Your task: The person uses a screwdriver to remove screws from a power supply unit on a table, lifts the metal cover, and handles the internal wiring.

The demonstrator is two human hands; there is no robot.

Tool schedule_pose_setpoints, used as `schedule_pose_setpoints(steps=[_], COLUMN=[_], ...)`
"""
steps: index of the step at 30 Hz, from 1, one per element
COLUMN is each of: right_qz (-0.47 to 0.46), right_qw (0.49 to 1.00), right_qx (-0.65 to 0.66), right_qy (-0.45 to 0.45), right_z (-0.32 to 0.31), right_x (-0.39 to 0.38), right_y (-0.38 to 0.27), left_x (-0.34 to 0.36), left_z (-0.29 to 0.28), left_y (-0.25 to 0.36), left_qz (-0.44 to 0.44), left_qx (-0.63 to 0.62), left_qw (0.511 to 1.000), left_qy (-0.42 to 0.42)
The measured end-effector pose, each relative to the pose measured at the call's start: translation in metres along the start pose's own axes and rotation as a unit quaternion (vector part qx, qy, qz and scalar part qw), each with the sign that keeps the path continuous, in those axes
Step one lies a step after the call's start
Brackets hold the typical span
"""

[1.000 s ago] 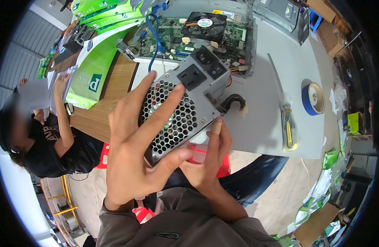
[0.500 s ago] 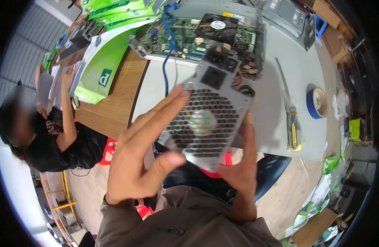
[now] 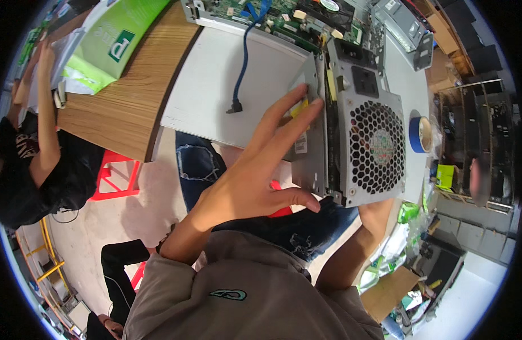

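Observation:
I hold a grey metal computer power supply (image 3: pixel 363 136) above my lap, its round honeycomb fan grille facing me. My left hand (image 3: pixel 255 170) lies flat against its left side panel, fingers spread and pointing up-right, thumb under the lower edge. My right hand (image 3: pixel 377 212) supports the box from underneath at its lower right corner; only part of the palm and wrist show, the fingers are hidden behind the box. A yellow sticker shows on the side panel beside my fingertips.
A white table top (image 3: pixel 232 85) with a blue cable (image 3: pixel 244 51) and an open computer board (image 3: pixel 283 17) lies ahead. A blue tape roll (image 3: pixel 419 135) sits at right. Green bags (image 3: pixel 113 39) rest on the wooden table (image 3: pixel 125 107). Another person (image 3: pixel 34 147) sits at left by a red stool (image 3: pixel 116 175).
The power supply has swung to the right and turned, its fan face now facing right of centre. My left hand slid from under it onto its side panel.

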State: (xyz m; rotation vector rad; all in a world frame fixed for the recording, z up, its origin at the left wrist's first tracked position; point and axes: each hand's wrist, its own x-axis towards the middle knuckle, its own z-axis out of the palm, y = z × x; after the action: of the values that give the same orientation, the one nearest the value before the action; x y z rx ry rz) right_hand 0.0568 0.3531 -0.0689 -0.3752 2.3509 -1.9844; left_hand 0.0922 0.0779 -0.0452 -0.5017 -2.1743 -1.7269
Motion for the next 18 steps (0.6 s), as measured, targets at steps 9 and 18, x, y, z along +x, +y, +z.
schedule_pose_setpoints(steps=[9, 18], right_qz=[-0.277, -0.292], right_qw=[0.950, 0.907], right_qx=[-0.138, -0.302], right_qy=[0.048, -0.005], right_z=[0.031, 0.050], right_x=[0.015, 0.027], right_y=[-0.073, -0.089], left_x=[0.003, 0.014], left_z=[-0.008, -0.012], left_y=[-0.027, -0.026], left_qz=[0.009, -0.032], left_qx=[0.006, 0.023], left_qw=[1.000, 0.999], left_qy=[-0.025, -0.037])
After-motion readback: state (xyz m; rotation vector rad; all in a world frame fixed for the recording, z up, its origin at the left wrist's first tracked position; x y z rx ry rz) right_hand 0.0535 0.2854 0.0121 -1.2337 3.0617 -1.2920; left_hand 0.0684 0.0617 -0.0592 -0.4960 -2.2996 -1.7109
